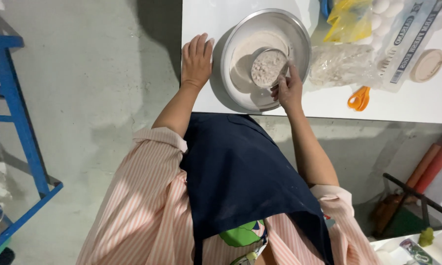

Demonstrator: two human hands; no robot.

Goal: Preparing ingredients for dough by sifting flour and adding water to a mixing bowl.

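Your right hand (289,88) has its grip closed on a small flour-filled cup (268,67) inside the steel bowl (240,41); your left hand (197,59) lies flat and open at the table's (201,19) near edge.

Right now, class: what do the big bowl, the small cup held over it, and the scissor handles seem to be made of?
Big bowl: likely stainless steel, with a silvery sheen and bright rim.
Small cup, held by the right hand: probably metal too, with a thin shiny rim.
Scissor handles: apparently plastic, smooth, uniformly orange.
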